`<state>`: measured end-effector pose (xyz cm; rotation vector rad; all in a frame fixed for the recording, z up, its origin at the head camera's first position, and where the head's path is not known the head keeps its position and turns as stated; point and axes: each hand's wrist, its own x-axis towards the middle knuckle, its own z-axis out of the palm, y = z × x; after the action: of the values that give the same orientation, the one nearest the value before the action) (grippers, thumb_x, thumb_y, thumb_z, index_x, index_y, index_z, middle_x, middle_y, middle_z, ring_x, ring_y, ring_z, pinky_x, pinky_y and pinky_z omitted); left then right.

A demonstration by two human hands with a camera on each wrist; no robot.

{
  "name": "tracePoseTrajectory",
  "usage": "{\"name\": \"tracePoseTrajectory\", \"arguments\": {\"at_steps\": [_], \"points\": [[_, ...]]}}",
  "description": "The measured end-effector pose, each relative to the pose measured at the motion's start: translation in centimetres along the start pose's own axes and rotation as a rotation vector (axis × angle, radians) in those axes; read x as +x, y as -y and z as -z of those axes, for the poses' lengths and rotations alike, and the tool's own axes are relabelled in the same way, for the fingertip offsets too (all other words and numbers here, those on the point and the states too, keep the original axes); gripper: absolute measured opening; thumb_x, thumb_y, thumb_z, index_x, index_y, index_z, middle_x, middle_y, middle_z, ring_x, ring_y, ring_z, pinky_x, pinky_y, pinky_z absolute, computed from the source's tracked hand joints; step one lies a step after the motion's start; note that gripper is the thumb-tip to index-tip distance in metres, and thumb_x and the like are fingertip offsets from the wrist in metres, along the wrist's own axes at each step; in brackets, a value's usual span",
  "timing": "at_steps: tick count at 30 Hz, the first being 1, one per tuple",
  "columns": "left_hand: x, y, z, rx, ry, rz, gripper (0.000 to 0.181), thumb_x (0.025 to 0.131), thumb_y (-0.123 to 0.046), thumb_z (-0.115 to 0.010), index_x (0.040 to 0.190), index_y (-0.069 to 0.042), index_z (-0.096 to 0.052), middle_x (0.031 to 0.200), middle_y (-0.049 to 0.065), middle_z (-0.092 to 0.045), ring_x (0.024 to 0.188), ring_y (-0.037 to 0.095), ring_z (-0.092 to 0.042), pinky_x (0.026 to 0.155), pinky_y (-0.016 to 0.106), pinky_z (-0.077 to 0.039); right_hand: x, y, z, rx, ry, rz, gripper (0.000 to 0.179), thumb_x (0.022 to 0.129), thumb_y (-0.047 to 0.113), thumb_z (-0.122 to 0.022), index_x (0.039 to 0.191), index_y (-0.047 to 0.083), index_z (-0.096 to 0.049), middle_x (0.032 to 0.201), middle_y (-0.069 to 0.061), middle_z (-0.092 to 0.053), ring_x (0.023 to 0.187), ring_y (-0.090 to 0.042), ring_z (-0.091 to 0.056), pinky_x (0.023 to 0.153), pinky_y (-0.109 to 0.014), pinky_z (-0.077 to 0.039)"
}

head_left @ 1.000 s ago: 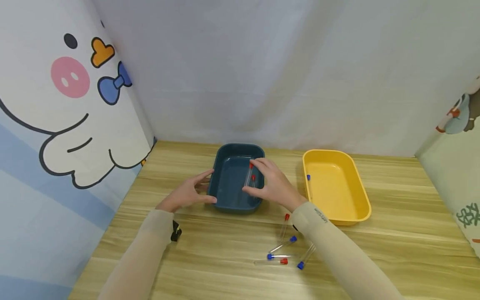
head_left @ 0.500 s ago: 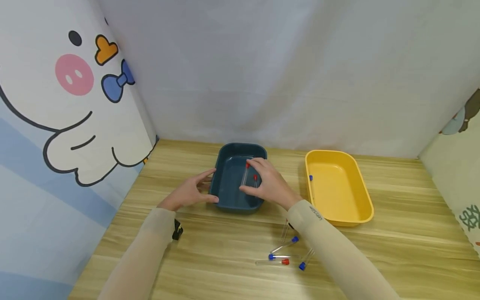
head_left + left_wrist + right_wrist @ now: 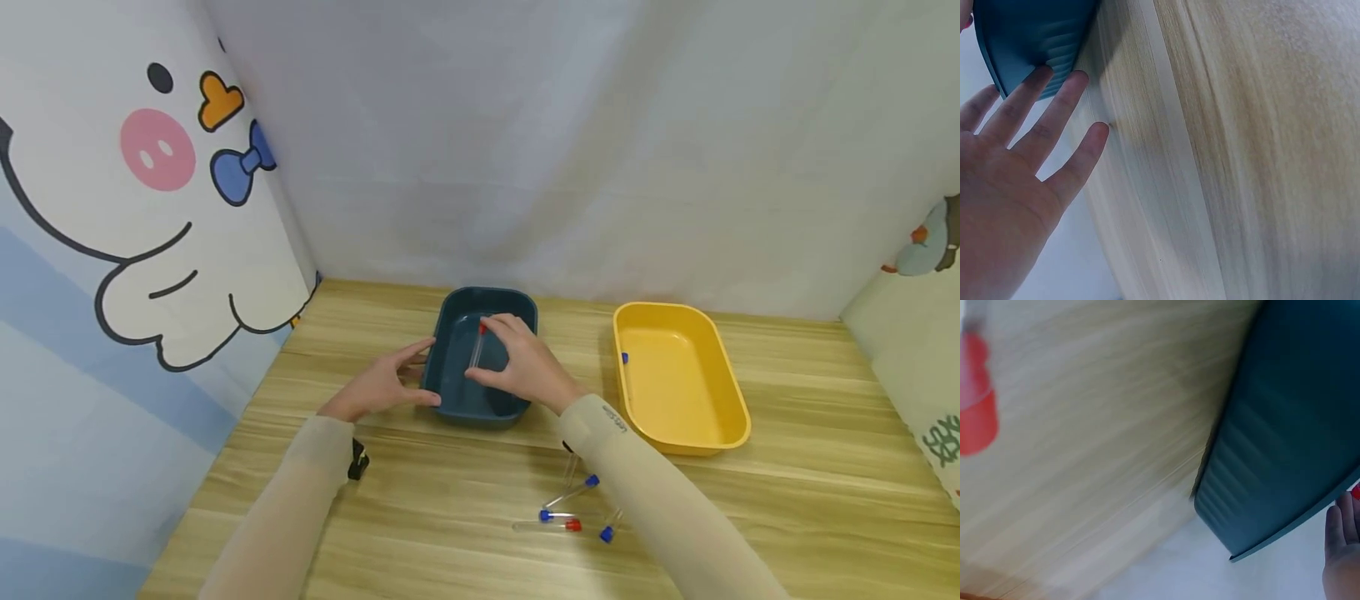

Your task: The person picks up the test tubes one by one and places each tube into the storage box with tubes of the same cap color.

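In the head view my right hand (image 3: 528, 367) pinches a red-capped test tube (image 3: 477, 346) over the dark teal bin (image 3: 457, 400). The tube slants, its red cap at the fingertips and its clear end by the thumb. My left hand (image 3: 381, 385) is spread at the bin's left side, fingers along the outer wall and thumb at the front left corner. The left wrist view shows those fingers (image 3: 1063, 103) straight and apart against the teal wall. Below the right forearm lie several loose tubes, among them a red-capped test tube (image 3: 547, 526) and a blue-capped test tube (image 3: 572, 493).
To the right stands a yellow bin (image 3: 738, 408) with a blue-capped tube (image 3: 625, 358) along its left wall. The wooden table (image 3: 420, 517) runs back to a pale cloth wall (image 3: 465, 167). My right sleeve covers parts of the loose tubes.
My right hand has moved left with the red-capped test tube, further over the teal bin. Another red-capped tube seen earlier inside the bin is now hidden behind that hand. The left hand stays at the bin.
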<state>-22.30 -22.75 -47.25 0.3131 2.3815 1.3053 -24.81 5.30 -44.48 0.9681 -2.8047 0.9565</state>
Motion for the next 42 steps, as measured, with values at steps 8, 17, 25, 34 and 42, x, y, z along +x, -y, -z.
{"name": "tracePoseTrajectory", "arguments": {"at_steps": [8, 17, 25, 34, 42], "points": [[0.2, -0.2, -0.2, 0.004, -0.012, 0.009, 0.108, 0.081, -0.047, -0.086, 0.166, -0.034, -0.021, 0.163, 0.015, -0.042, 0.142, 0.035, -0.053, 0.115, 0.058, -0.045, 0.9, -0.3, -0.8, -0.004, 0.031, -0.001, 0.087, 0.089, 0.05, -0.079, 0.154, 0.004, -0.045, 0.153, -0.015, -0.048, 0.143, -0.034, -0.048, 0.116, -0.051, -0.047], [0.1, -0.5, -0.3, -0.001, -0.022, 0.01, 0.104, 0.084, -0.042, -0.085, 0.166, -0.032, -0.022, 0.162, 0.015, -0.043, 0.14, 0.035, -0.055, 0.115, 0.058, -0.045, 1.4, -0.5, -1.4, 0.003, 0.058, -0.018, 0.086, 0.089, 0.049, -0.079, 0.153, 0.003, -0.046, 0.153, -0.016, -0.049, 0.144, -0.034, -0.048, 0.116, -0.051, -0.047], [0.1, -0.5, -0.3, -0.003, -0.022, 0.018, 0.104, 0.083, -0.045, -0.085, 0.165, -0.033, -0.023, 0.162, 0.015, -0.043, 0.14, 0.034, -0.055, 0.113, 0.057, -0.047, 1.5, -0.7, -2.2, 0.03, 0.112, -0.051, 0.087, 0.09, 0.048, -0.078, 0.156, 0.003, -0.043, 0.158, -0.016, -0.044, 0.145, -0.035, -0.047, 0.115, -0.051, -0.048], [0.0, -0.4, -0.3, -0.008, -0.022, 0.019, 0.104, 0.084, -0.044, -0.085, 0.165, -0.033, -0.022, 0.162, 0.015, -0.043, 0.142, 0.035, -0.053, 0.114, 0.058, -0.046, 1.9, -0.5, -2.6, 0.065, 0.163, -0.061, 0.086, 0.091, 0.044, -0.078, 0.156, 0.002, -0.04, 0.153, -0.014, -0.046, 0.133, -0.031, -0.056, 0.109, -0.047, -0.052], [0.0, -0.4, -0.2, -0.018, -0.014, 0.01, 0.103, 0.084, -0.043, -0.085, 0.165, -0.033, -0.022, 0.161, 0.015, -0.044, 0.142, 0.035, -0.053, 0.113, 0.057, -0.047, 2.4, 0.0, -3.1, 0.069, 0.214, -0.088, 0.085, 0.091, 0.039, -0.08, 0.156, 0.001, -0.04, 0.149, -0.014, -0.048, 0.127, -0.028, -0.059, 0.103, -0.044, -0.055]]}}
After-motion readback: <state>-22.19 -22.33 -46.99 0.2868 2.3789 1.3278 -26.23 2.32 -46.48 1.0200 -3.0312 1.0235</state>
